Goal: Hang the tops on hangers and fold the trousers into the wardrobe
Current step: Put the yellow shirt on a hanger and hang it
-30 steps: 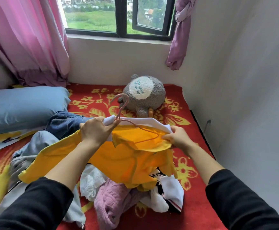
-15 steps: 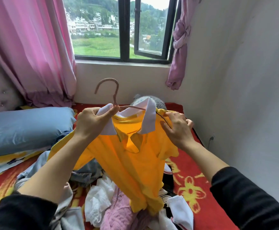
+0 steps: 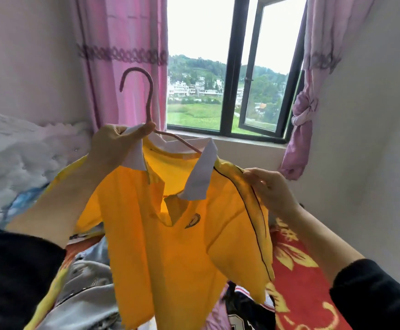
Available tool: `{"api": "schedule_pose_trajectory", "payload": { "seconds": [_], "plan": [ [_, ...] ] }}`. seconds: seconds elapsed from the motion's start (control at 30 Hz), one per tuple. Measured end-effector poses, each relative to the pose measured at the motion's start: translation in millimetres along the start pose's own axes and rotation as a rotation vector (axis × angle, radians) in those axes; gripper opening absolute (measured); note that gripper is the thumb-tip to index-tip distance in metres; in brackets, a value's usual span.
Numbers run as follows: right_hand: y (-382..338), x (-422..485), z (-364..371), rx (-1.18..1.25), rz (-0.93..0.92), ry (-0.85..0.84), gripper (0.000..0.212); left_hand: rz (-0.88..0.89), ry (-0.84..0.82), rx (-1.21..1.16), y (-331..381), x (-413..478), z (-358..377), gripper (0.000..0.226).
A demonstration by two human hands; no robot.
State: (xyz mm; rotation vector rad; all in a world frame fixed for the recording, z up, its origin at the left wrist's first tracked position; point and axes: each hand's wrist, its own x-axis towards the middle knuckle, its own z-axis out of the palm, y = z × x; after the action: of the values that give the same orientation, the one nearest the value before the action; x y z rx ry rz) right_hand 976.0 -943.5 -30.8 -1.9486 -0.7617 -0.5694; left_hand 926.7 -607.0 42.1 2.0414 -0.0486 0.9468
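Pink curtains (image 3: 127, 44), dark-framed window (image 3: 232, 67). Head view: left hand (image 3: 113, 148) pinches the thin pink hanger (image 3: 149, 98) at its neck, together with the white collar. Right hand (image 3: 270, 189) grips the shoulder of the yellow polo shirt (image 3: 175, 246), which is held up and hides part of the crumpled clothes (image 3: 84, 289) on the red floral bedspread (image 3: 296, 270).

My left hand (image 3: 113, 148) hides one arm of the hanger (image 3: 149, 96); the other vanishes under the collar (image 3: 201, 177) of the shirt (image 3: 182, 258). The shirt blocks most of the clothes pile (image 3: 84, 294) on the bed (image 3: 301, 282), cut off by the bottom edge.
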Motion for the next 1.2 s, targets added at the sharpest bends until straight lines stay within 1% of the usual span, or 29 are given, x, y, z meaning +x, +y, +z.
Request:
{"api": "schedule_pose_trajectory", "payload": {
  "seconds": [0.07, 0.13, 0.2, 0.27, 0.3, 0.37, 0.47, 0.53, 0.57, 0.6, 0.63, 0.67, 0.73, 0.77, 0.8, 0.87, 0.93, 0.97, 1.03, 1.1, 1.2],
  "plan": [
    [-10, 3, 0, 0.211, 0.166, -0.166, 0.027, 0.012, -0.012, 0.022, 2, -8, -18, 0.068],
    [-20, 3, -6, 0.456, 0.333, -0.447, 0.036, 0.012, -0.046, 0.020, 5, -21, -36, 0.070],
    [-32, 1, -8, 0.626, 0.432, -0.711, 0.040, -0.010, -0.062, 0.024, 8, -37, -52, 0.070],
    [-49, -3, 2, 0.710, 0.482, -0.876, 0.039, -0.034, -0.055, 0.014, 15, -56, -60, 0.066],
    [-59, -4, 10, 0.716, 0.481, -0.929, 0.037, -0.041, -0.046, 0.002, 20, -65, -62, 0.066],
    [-79, -4, 27, 0.646, 0.442, -0.985, 0.035, -0.058, -0.025, 0.003, 27, -85, -67, 0.064],
    [-100, -6, 41, 0.376, 0.342, -0.965, 0.039, -0.116, 0.022, 0.094, 28, -117, -85, 0.067],
    [-109, -10, 47, 0.157, 0.254, -0.895, 0.036, -0.181, 0.062, 0.157, 26, -139, -102, 0.068],
    [-115, -11, 51, 0.095, 0.187, -0.835, 0.031, -0.220, 0.091, 0.179, 24, -149, -110, 0.067],
    [-124, -12, 56, 0.089, 0.107, -0.753, 0.024, -0.259, 0.123, 0.204, 23, -158, -117, 0.065],
    [-137, -12, 63, 0.143, 0.029, -0.672, 0.020, -0.289, 0.150, 0.233, 23, -165, -123, 0.063],
    [-154, -14, 71, 0.230, -0.022, -0.626, 0.020, -0.314, 0.167, 0.259, 25, -172, -127, 0.064],
    [-195, -20, 88, 0.322, -0.090, -0.649, 0.022, -0.350, 0.176, 0.305, 34, -184, -135, 0.066],
    [-213, -24, 97, 0.282, -0.148, -0.683, 0.023, -0.363, 0.175, 0.320, 39, -189, -141, 0.068],
    [-229, -28, 107, 0.183, -0.229, -0.702, 0.024, -0.378, 0.178, 0.320, 44, -195, -147, 0.071],
    [-252, -34, 125, -0.018, -0.375, -0.685, 0.020, -0.422, 0.195, 0.279, 49, -206, -167, 0.082],
    [-267, -37, 139, -0.092, -0.434, -0.664, 0.019, -0.472, 0.202, 0.246, 52, -216, -193, 0.092],
    [-274, -37, 146, -0.099, -0.444, -0.663, 0.020, -0.482, 0.206, 0.253, 53, -221, -208, 0.093],
    [-288, -36, 159, -0.087, -0.450, -0.643, 0.019, -0.483, 0.250, 0.300, 53, -233, -238, 0.087],
    [-302, -34, 171, -0.067, -0.465, -0.628, 0.018, -0.489, 0.316, 0.347, 47, -250, -271, 0.073],
    [-326, -35, 192, -0.063, -0.489, -0.665, 0.011, -0.530, 0.342, 0.372, 36, -279, -325, 0.061]
  ]
}}
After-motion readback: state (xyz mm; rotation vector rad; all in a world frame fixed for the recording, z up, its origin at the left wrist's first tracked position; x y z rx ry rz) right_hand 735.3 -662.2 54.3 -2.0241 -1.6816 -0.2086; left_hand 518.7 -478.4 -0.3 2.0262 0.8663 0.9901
